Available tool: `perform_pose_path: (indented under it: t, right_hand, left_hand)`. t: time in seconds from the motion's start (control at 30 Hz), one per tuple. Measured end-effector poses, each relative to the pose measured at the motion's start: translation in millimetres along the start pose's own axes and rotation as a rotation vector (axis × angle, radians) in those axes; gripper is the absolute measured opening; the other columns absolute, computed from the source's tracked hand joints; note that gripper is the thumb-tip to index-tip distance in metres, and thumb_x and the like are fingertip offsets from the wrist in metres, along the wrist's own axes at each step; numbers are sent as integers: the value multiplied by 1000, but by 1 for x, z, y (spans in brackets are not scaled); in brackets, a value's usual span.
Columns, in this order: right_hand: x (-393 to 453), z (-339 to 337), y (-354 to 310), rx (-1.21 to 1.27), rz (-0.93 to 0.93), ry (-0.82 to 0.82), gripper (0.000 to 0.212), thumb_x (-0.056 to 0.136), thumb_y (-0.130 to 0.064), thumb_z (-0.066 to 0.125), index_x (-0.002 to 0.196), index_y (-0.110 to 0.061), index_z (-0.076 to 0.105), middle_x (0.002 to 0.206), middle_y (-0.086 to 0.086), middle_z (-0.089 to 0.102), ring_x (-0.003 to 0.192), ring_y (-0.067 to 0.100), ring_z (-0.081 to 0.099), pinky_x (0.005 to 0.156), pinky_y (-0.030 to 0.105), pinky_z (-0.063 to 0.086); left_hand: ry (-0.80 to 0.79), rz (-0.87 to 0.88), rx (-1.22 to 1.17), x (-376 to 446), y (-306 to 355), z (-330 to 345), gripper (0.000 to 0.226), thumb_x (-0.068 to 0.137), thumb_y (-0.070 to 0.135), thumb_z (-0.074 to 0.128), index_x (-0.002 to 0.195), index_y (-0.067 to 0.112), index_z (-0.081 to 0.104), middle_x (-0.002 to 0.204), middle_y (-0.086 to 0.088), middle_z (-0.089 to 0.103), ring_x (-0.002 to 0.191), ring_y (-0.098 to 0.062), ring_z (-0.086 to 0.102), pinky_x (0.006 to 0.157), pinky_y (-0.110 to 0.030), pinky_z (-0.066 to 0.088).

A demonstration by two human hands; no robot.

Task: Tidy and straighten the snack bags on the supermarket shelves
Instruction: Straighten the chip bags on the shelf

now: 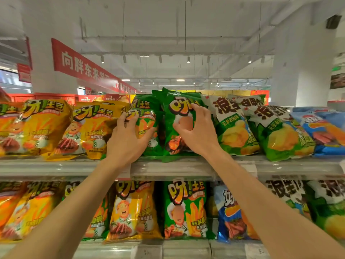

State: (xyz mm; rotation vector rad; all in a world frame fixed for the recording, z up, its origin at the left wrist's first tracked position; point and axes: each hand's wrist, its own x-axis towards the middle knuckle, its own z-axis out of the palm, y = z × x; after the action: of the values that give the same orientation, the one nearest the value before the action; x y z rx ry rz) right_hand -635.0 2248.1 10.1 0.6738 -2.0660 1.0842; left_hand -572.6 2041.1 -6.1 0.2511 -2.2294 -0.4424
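Two green snack bags stand side by side on the top shelf (171, 168) at the centre. My left hand (128, 139) grips the left green bag (147, 118), fingers curled over its front and left edge. My right hand (197, 129) grips the right green bag (177, 113), fingers bent over its face and upper right edge. More green bags stand behind them. Both bags lean slightly backwards.
Yellow bags (93, 128) fill the top shelf to the left, green-and-white bags (235, 128) and blue bags (321, 131) to the right. The lower shelf (186, 247) holds yellow, green and blue bags. A red banner (84, 66) hangs behind.
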Motion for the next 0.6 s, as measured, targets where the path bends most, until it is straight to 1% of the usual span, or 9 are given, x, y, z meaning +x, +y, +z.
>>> perform_pose_path:
  t: [0.1,0.17,0.27,0.33,0.4,0.47,0.6]
  right_hand:
    - [4,-4,1,111,-5,2,76,91,-48,69,154,-26,33,155,1,32,139,18,39,108,34,37]
    - [7,-9,1,226,25,13,75,90,-46,71,153,-26,36,151,-1,37,134,11,40,108,30,36]
    - [10,-15,-3,361,74,29,72,90,-46,73,151,-27,40,145,0,43,130,12,47,112,37,44]
    - [9,-15,-4,335,47,4,74,89,-48,72,152,-28,38,147,-2,42,133,13,46,115,42,43]
    - [4,-11,-7,290,-19,-17,76,89,-50,72,153,-29,35,148,-6,40,136,10,43,118,42,39]
    - [-1,-8,-10,282,-87,-18,75,90,-49,71,152,-30,34,148,-7,39,135,8,42,118,39,39]
    - [-3,-9,-11,261,-189,31,72,92,-44,71,152,-24,36,150,-3,39,139,10,40,117,38,40]
  left_hand:
    - [32,-6,-22,-1,-1,3,79,92,77,42,157,32,31,169,3,13,148,-33,33,108,-57,39]
    - [39,-12,-54,-1,-2,4,77,94,74,42,157,32,31,169,3,14,148,-32,33,109,-56,39]
    - [59,-18,-106,-1,-3,4,74,95,71,45,157,30,34,167,4,16,148,-30,32,112,-56,36]
    - [88,-12,-149,0,-3,4,72,96,67,48,156,29,36,166,2,18,148,-30,32,115,-55,34]
    - [124,-2,-203,0,-4,4,71,96,65,49,155,27,37,164,0,21,148,-30,30,117,-54,33]
    - [154,3,-231,0,-3,5,71,97,64,50,155,26,37,163,-1,22,149,-29,28,118,-54,32]
    - [151,20,-169,2,-2,9,72,97,66,48,154,24,36,162,-3,22,148,-29,26,116,-55,33]
